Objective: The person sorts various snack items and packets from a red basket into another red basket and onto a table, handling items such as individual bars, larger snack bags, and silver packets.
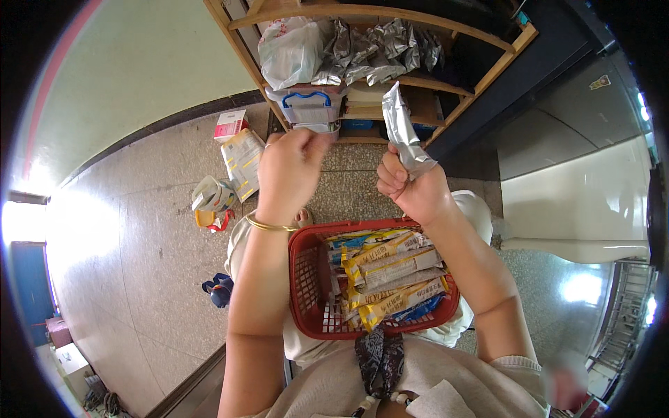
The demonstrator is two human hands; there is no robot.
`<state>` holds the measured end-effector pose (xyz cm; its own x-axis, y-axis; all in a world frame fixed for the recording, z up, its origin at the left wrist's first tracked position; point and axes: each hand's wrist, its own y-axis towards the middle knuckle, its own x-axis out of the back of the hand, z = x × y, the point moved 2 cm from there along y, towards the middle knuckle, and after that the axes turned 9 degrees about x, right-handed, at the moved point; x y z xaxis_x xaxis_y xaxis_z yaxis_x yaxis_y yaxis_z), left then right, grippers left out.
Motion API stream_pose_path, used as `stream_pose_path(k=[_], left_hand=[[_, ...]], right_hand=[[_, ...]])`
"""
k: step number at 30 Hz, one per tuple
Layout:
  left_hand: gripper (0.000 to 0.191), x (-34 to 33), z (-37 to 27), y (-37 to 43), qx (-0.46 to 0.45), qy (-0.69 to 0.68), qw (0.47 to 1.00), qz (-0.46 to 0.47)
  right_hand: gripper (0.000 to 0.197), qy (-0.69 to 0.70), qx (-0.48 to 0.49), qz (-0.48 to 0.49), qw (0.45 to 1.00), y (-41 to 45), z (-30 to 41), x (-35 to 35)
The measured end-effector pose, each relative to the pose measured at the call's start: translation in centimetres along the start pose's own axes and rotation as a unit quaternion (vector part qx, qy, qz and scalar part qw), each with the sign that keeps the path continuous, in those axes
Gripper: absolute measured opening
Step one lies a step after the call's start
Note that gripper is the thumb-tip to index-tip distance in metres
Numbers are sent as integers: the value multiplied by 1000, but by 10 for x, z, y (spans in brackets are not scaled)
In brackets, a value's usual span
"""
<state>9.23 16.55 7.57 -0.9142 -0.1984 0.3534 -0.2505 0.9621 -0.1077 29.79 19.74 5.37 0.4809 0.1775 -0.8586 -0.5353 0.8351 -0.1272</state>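
My right hand [415, 190] grips a shiny silver foil packet [400, 120] by its lower end, and the packet stands up above the fingers. Level with it, further left, my left hand [292, 167] is raised with its fingers curled; motion blurs it, and whatever may be inside the fingers is hidden. A gold bangle [272, 224] circles that wrist. Below both hands, a red plastic basket [313, 332] rests on my lap. It holds several long stick packets [400, 266], mostly yellow and white with some blue, bearing printed writing.
A wooden shelf rack [481, 102] stands ahead, with crumpled silver foil bags [376, 52], a white plastic bag [290, 52] and a clear lidded bin [308, 107]. On the floor to the left lie a pink-and-white box [230, 125], a flat printed package [243, 162] and an open container [211, 193].
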Motion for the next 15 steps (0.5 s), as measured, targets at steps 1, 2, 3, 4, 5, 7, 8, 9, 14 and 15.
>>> stream_pose_path(k=[1,2,3,4,5,7,8,9,14,15], left_hand=[[30,-6,3,0,-28,70,997,3],[40,-14,6,-1,-55,140,989,6],[50,-22,5,-2,-81,208,975,8],[62,-28,4,-4,-105,276,955,10],[62,-31,4,-4,-102,275,956,8],[67,-36,-11,-5,-2,-365,891,271],[73,-41,-5,0,-8,-450,829,331],[76,-47,-14,-5,-12,-493,814,308],[64,-31,-27,-12,-98,-276,951,102],[64,-29,-28,-14,-96,-277,951,100]], right_hand=[[23,-1,-1,0,1000,0,0,4],[21,30,-22,33,999,0,-3,6],[19,61,-44,67,995,0,-4,5],[19,60,-48,67,995,-1,-5,3],[21,86,-65,106,989,-4,-6,-1],[22,114,-86,150,978,-8,-13,-9],[24,105,-118,147,977,-10,-19,-10],[26,93,-148,140,975,-12,-22,-9],[53,-22,-87,10,996,-8,-16,-4],[53,-22,-89,10,996,-9,-16,-6]])
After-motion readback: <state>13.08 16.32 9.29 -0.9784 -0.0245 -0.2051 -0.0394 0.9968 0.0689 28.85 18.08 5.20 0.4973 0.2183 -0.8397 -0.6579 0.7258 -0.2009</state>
